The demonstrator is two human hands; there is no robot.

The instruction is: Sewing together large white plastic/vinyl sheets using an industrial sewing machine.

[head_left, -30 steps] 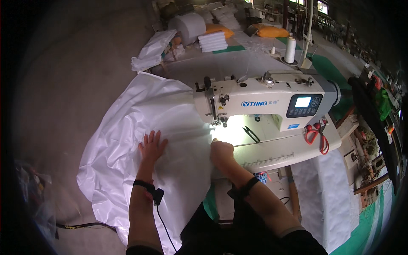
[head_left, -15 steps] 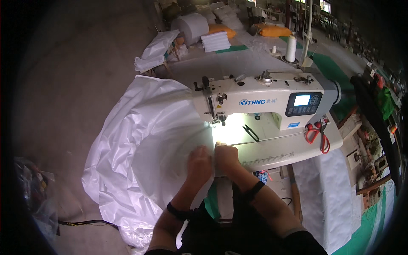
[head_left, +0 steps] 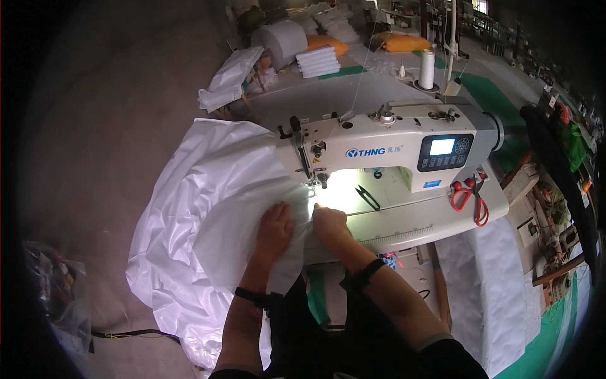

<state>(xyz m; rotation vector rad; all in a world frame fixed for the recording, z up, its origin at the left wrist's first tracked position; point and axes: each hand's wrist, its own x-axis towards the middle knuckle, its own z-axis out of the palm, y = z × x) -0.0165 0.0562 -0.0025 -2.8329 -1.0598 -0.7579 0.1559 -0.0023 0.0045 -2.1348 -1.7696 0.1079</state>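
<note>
A large, glossy white plastic-like sheet drapes from the machine bed down to the left in wrinkles. Its right edge runs under the lit needle area of a white sewing machine. My left hand lies flat on the sheet, fingers stretched toward the machine. Just in front of the needle, my right hand is closed in a pinch at the sheet's edge; its fingertips are partly hidden by glare. Black thread snips lie on the bed beyond my right hand.
Red-handled scissors rest at the bed's right end. A white thread cone stands behind the machine. White material hangs at the right. Folded white bundles and orange sacks lie at the back. A clear bag sits at far left.
My left hand has shifted left and up, and its fingers have spread flat on the sheet. My right hand stays closed near the needle. The view has shifted slightly.
</note>
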